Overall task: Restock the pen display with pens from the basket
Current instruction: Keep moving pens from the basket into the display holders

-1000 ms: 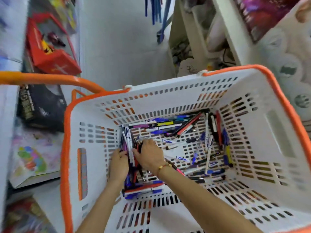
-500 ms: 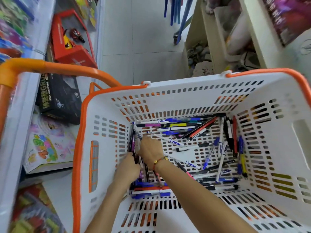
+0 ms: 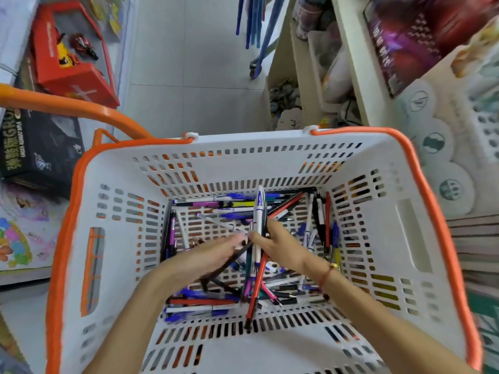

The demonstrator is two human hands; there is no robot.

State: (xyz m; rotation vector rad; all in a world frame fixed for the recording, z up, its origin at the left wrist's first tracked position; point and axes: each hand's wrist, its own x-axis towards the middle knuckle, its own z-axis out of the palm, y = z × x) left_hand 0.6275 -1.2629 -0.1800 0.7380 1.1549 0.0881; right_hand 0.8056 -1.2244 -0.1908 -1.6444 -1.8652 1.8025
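Note:
A white slotted basket (image 3: 113, 211) with an orange rim fills the view, and many loose pens (image 3: 318, 228) in blue, black, red and white lie on its floor. Both my hands are inside it. My right hand (image 3: 280, 244) grips a bunch of pens (image 3: 258, 211) held upright above the floor, a white one sticking up highest. My left hand (image 3: 208, 256) reaches in from the left with fingers stretched toward the bunch, touching its black pens; it is motion-blurred. No pen display is in view.
An orange handle (image 3: 67, 107) arcs over the basket's left corner. Toy boxes, one red (image 3: 73, 63) and one black (image 3: 35, 147), sit on shelves at left. Cream shelving (image 3: 356, 76) with goods stands at right. Pale floor tiles (image 3: 194, 76) run ahead.
My right hand has lifted a bunch of pens from the left side of the basket floor toward the middle. My left hand followed it rightward. The view tilted slightly.

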